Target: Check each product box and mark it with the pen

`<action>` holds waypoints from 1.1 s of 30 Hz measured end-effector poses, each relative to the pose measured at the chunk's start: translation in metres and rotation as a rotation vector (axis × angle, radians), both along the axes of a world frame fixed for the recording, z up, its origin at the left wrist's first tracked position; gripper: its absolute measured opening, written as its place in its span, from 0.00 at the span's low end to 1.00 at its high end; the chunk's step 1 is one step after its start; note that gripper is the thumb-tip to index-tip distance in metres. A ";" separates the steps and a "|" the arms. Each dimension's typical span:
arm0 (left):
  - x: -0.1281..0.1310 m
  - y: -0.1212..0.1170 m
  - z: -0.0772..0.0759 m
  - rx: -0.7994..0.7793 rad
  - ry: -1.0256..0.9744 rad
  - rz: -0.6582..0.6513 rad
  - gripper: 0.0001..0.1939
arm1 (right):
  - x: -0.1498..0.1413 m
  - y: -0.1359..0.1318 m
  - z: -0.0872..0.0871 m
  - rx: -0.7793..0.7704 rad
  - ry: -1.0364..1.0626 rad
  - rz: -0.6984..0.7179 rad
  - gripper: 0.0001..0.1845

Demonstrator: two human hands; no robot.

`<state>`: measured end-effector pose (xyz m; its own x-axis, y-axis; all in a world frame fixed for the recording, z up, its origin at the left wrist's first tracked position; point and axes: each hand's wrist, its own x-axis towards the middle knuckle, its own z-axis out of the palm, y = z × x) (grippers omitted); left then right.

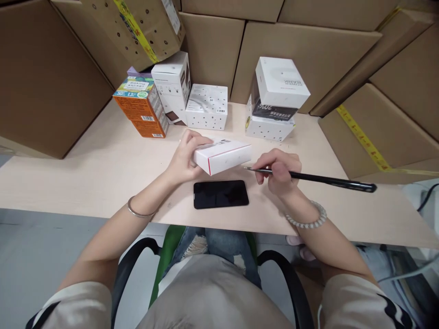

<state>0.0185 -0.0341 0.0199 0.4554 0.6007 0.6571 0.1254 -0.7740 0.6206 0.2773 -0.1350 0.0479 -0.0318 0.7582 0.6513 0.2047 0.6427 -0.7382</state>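
Observation:
My left hand grips the left end of a flat white box with a thin red edge line, holding it slightly tilted just above the pale wooden desk. My right hand pinches a long black pen, whose tip points left toward the box's right end. A black phone lies face up with a dark screen on the desk, just in front of the box and between my hands.
At the back of the desk stand an orange carton, a tall white box, a dotted white box and two stacked white boxes. Large cardboard cartons wall in the desk. A cable hangs at right.

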 end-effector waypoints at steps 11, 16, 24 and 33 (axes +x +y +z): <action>0.003 -0.010 0.008 0.045 0.118 -0.107 0.22 | -0.016 -0.008 0.010 -0.019 -0.165 -0.003 0.08; 0.004 -0.009 0.010 -0.022 0.095 -0.087 0.20 | -0.014 -0.010 0.012 -0.088 -0.167 -0.054 0.10; 0.004 -0.009 0.012 -0.077 0.084 -0.088 0.19 | -0.016 -0.014 0.020 -0.093 -0.259 -0.063 0.09; -0.001 0.000 0.004 -0.054 -0.026 0.055 0.24 | -0.006 0.006 0.002 -0.016 -0.797 0.031 0.10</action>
<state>0.0175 -0.0340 0.0238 0.4044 0.6589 0.6343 0.1500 -0.7320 0.6646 0.2716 -0.1295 0.0498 -0.5048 0.7584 0.4122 0.6572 0.6473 -0.3862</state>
